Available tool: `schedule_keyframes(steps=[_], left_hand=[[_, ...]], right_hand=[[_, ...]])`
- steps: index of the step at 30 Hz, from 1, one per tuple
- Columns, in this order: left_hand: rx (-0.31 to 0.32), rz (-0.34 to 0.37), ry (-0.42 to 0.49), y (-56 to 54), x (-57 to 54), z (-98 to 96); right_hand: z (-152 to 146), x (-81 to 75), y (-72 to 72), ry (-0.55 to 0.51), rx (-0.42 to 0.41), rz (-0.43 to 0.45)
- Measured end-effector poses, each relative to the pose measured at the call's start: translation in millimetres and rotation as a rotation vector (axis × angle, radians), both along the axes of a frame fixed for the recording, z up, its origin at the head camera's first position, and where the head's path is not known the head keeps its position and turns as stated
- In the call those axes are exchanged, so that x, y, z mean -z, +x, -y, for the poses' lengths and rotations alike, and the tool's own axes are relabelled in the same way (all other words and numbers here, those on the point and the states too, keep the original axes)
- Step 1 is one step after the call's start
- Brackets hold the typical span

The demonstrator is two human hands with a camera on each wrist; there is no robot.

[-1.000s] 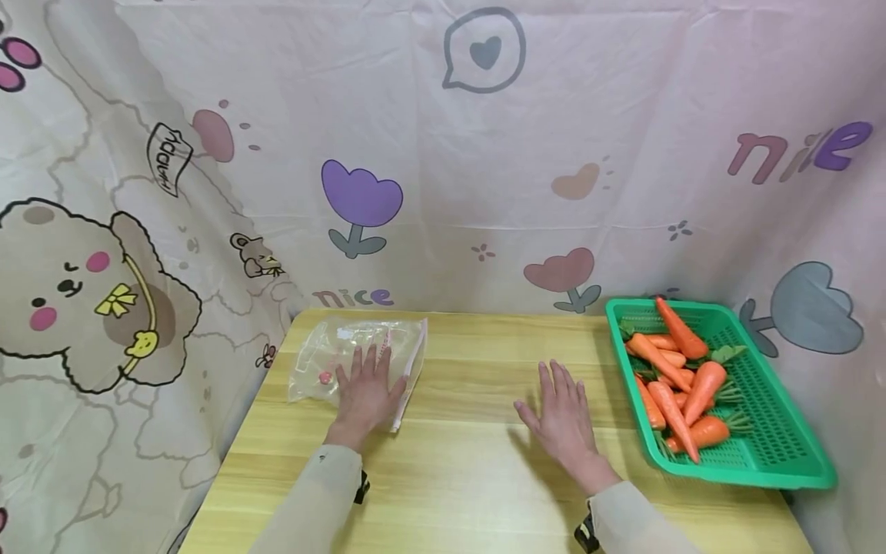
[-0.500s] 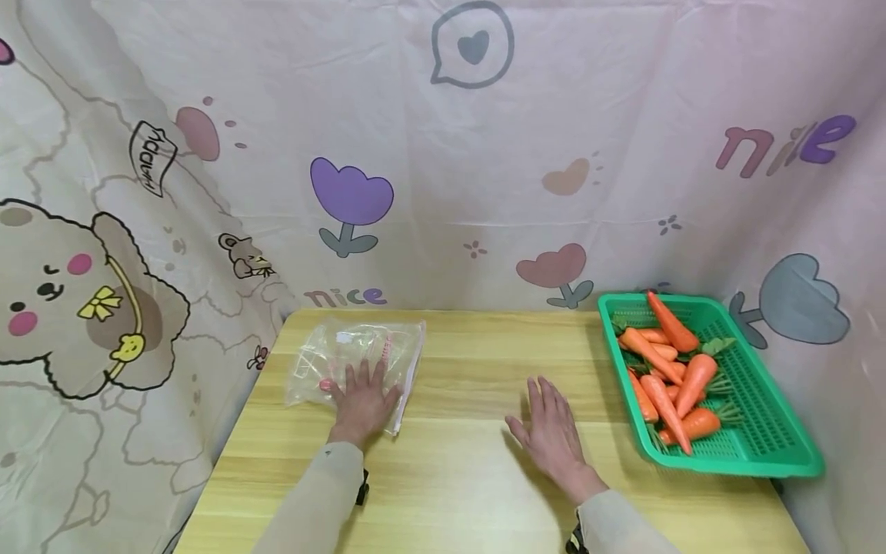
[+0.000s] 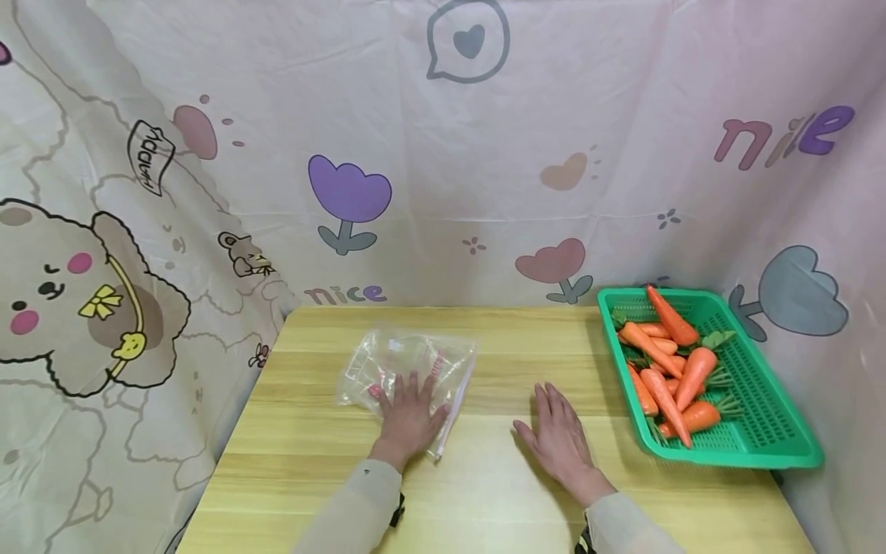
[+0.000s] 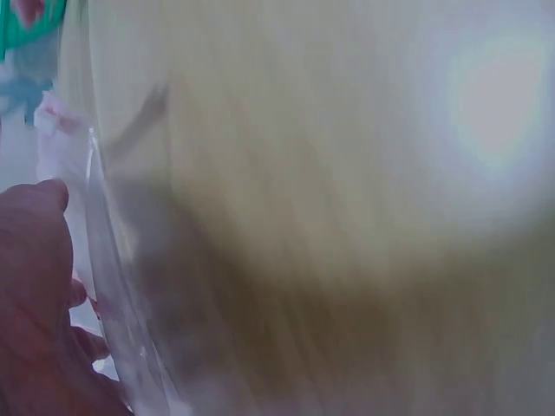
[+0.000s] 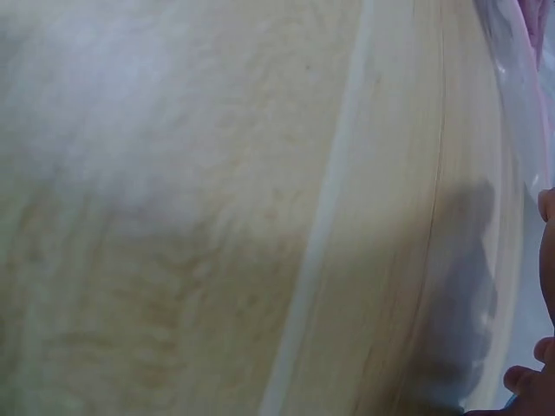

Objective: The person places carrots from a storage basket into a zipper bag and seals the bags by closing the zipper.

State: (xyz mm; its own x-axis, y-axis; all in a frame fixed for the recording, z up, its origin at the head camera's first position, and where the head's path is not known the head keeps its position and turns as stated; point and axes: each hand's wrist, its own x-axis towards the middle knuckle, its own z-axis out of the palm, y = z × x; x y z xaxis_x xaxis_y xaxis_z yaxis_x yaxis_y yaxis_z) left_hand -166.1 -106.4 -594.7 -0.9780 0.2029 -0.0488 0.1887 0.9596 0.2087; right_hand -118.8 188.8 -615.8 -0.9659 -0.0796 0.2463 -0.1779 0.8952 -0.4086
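Note:
A clear plastic zip bag (image 3: pixel 453 358) with pink print lies flat on the table, its zip edge toward the right. My left hand (image 3: pixel 408 423) rests on the bag with fingers spread, pressing its lower part. In the left wrist view the bag's edge (image 4: pixel 108 243) runs beside my left thumb. To the right of the bag, my right hand (image 3: pixel 562 446) is held over the table with straight fingers and holds nothing. The right wrist view catches only some fingertips at its right edge, near the bag (image 5: pixel 520 95).
A green plastic basket (image 3: pixel 775 415) stands on the right side of the wooden table (image 3: pixel 291 454). Several orange carrots (image 3: pixel 695 377) with green tops lie in it. A printed curtain (image 3: pixel 443 169) hangs behind the table and along both sides.
My left hand has slid the bag to the right across the table, toward the middle. My right hand has shifted only slightly. The basket and carrots stay in place.

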Motion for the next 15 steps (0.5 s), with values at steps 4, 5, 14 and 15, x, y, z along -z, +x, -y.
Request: schedule_keyframes(steps=[4,5,14,15], left_hand=[[0.07,0.007,-0.004,16.0,1.4,-27.0],[0.09,0.011,-0.01,19.4,1.5,-33.1],[0.213,-0.01,-0.059,41.0,-1.2,-61.5],[0.224,-0.016,-0.071,42.7,-1.1,-61.6]], right_hand=[[1.2,-3.6,-1.2,-0.004,-0.008,-0.004],[1.7,-4.8,-1.9,-0.005,-0.013,-0.004],[5.1,-11.8,-11.9,0.048,-0.067,0.025],[5.0,-12.4,-13.1,0.058,-0.068,0.042]])
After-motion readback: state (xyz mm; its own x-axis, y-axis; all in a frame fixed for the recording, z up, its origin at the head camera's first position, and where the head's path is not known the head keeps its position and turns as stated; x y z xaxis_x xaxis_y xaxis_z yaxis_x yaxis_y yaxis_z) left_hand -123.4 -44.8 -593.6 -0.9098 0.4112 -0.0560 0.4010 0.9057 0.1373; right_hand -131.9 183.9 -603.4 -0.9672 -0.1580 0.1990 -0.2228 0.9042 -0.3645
